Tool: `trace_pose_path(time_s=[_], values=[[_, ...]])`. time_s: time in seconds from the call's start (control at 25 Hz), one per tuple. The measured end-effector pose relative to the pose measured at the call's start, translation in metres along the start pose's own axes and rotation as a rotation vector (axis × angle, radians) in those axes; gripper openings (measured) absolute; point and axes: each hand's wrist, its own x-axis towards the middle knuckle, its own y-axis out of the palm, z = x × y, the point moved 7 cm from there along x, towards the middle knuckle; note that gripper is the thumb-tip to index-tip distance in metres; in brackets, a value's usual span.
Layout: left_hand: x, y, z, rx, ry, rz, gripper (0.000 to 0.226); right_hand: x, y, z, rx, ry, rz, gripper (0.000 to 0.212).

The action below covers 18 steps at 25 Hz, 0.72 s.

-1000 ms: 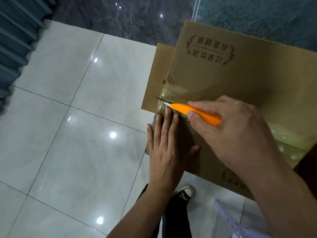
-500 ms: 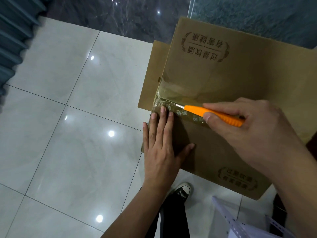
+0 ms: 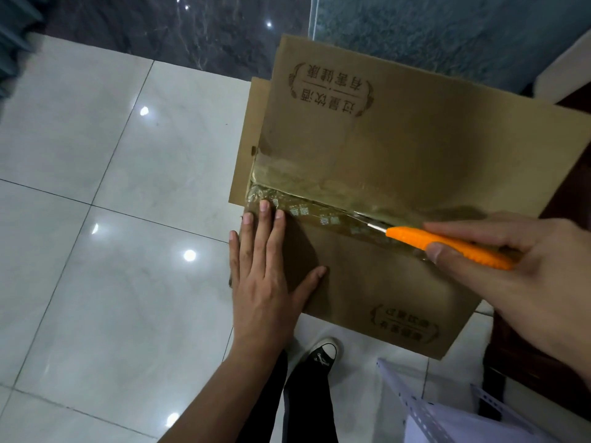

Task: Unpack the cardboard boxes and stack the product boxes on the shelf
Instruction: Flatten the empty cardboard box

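Observation:
A brown cardboard box (image 3: 399,129) with printed characters fills the upper right; clear tape (image 3: 307,199) runs along its centre seam. My left hand (image 3: 265,276) lies flat on the near flap by the box's left end, fingers straight and fingertips at the tape. My right hand (image 3: 524,282) grips an orange utility knife (image 3: 447,246), whose blade tip sits in the seam about midway along the box. The seam to the left of the blade looks slit. What is inside the box is hidden.
Glossy white floor tiles (image 3: 112,251) spread to the left, with a dark marble strip (image 3: 176,27) at the back. A white perforated shelf part (image 3: 425,410) shows at the bottom right. My black sneaker (image 3: 321,353) stands below the box. Dark wood furniture (image 3: 569,203) stands at the right.
My right hand has drawn the knife rightward along the taped seam, from the left end to about the middle. My left hand has stayed pressed flat on the flap.

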Motion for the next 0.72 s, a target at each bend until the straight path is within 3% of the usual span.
trace_pose_path(time_s=[0.2,0.36,0.52,0.6,0.72], values=[[0.0,0.0,-0.001,-0.003,0.002,0.007,0.09,-0.018,-0.029,-0.039,-0.045,0.096,-0.023,0.038],[0.002,-0.001,0.0,-0.003,0.004,0.012,0.092,-0.042,-0.056,-0.072,-0.076,0.169,-0.09,0.061],[-0.001,-0.003,-0.002,0.007,0.001,0.022,0.093,-0.056,-0.062,-0.068,-0.128,0.12,-0.127,0.033],[-0.002,-0.006,-0.008,0.033,-0.01,0.006,0.09,-0.06,-0.061,-0.068,-0.141,0.111,-0.156,0.032],[-0.014,0.004,-0.055,0.042,0.231,0.026,0.078,-0.064,-0.056,-0.073,-0.154,0.108,-0.18,0.029]])
